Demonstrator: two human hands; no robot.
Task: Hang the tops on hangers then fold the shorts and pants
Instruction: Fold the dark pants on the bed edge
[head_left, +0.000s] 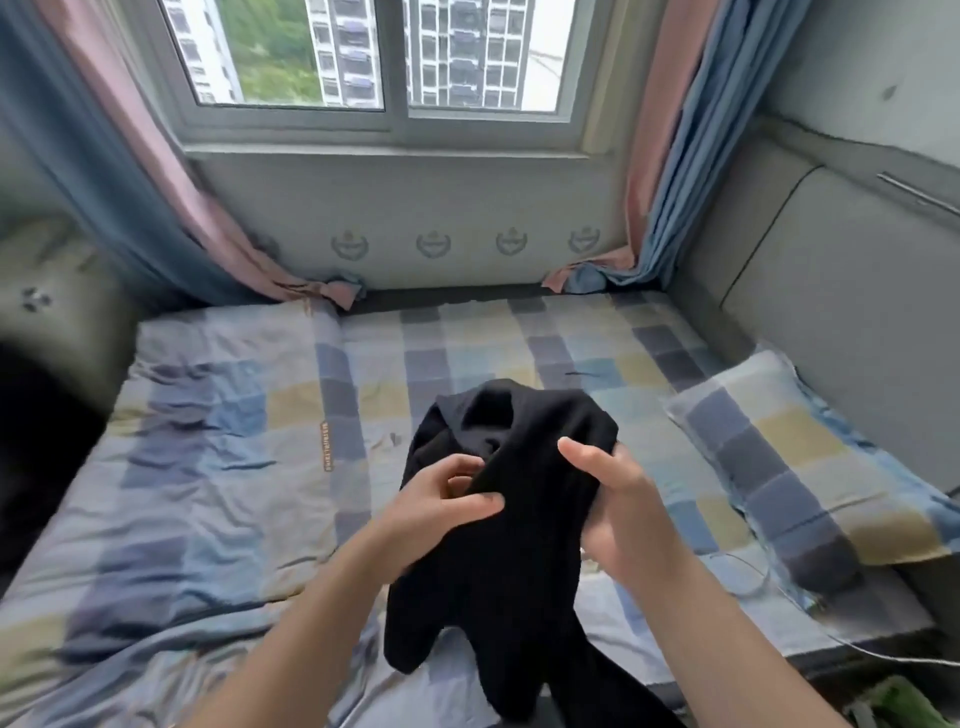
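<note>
Black garment (519, 545) up in the air, dead centre, gripped from both sides and hanging clear of the checked bedsheet (208, 467). Left hand (441, 501) on its left edge: fingers curled in, thumb laid across the front of the cloth, pinching a fold. Right hand (610, 499) on the right edge: thumb over the front, other fingers tucked behind the fabric and out of sight, so clamped on it too. Top of the garment bunched into a hump just above and between the two hands, with a dark opening near the top. Rest of it dropping down between the forearms, splitting into two loose lobes near the bottom of the view. Can't tell whether top or pants from this angle, just a dark blob honestly. Bedsheet in blue, yellow and grey squares, pretty rumpled on the left. Matching pillow (789, 457) off to the right, well apart from the garment. Thin white cable (766, 571) by the pillow's near end. Window (384, 62) straight ahead, pink-and-blue curtains (675, 156) either side.
</note>
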